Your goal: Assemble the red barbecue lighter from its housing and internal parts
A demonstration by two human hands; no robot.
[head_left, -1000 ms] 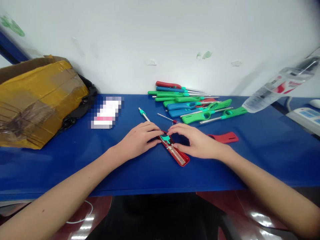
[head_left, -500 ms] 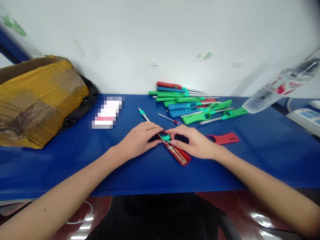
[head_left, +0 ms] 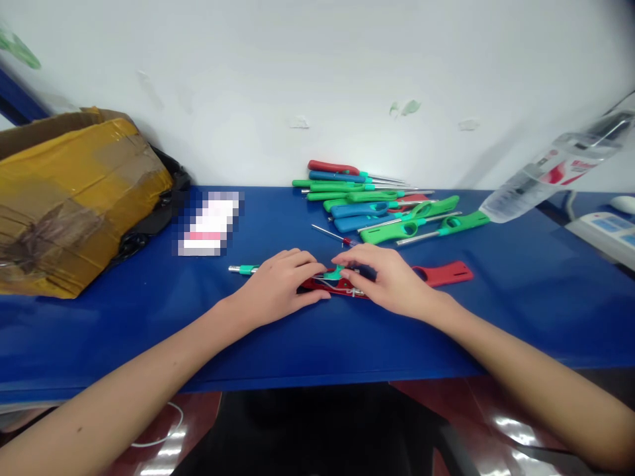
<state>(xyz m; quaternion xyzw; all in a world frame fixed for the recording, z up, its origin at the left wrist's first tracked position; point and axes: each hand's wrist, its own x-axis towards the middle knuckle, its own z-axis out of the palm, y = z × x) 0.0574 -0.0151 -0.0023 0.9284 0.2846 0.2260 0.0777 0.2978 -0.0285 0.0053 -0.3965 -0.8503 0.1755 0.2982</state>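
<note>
A long-nosed lighter with an open red body [head_left: 331, 285] and a teal trigger lies across the blue table [head_left: 317, 330], its metal nozzle with a teal collar [head_left: 242, 269] pointing left. My left hand [head_left: 280, 284] covers the front half of the lighter with curled fingers pressing it down. My right hand [head_left: 387, 277] pinches the teal part at the lighter's middle. A separate red handle shell [head_left: 444, 272] lies just right of my right hand.
A pile of red, blue and green long lighters [head_left: 377, 201] lies at the back by the white wall. A taped cardboard box [head_left: 69, 198] stands at left. A clear bag [head_left: 550, 168] and a power strip [head_left: 602, 231] sit at right. A thin red-tipped rod [head_left: 330, 233] lies ahead of my hands.
The lighter has been turned from a diagonal pose to lying nearly left-right, nozzle now pointing left. Both hands moved with it and stay on it.
</note>
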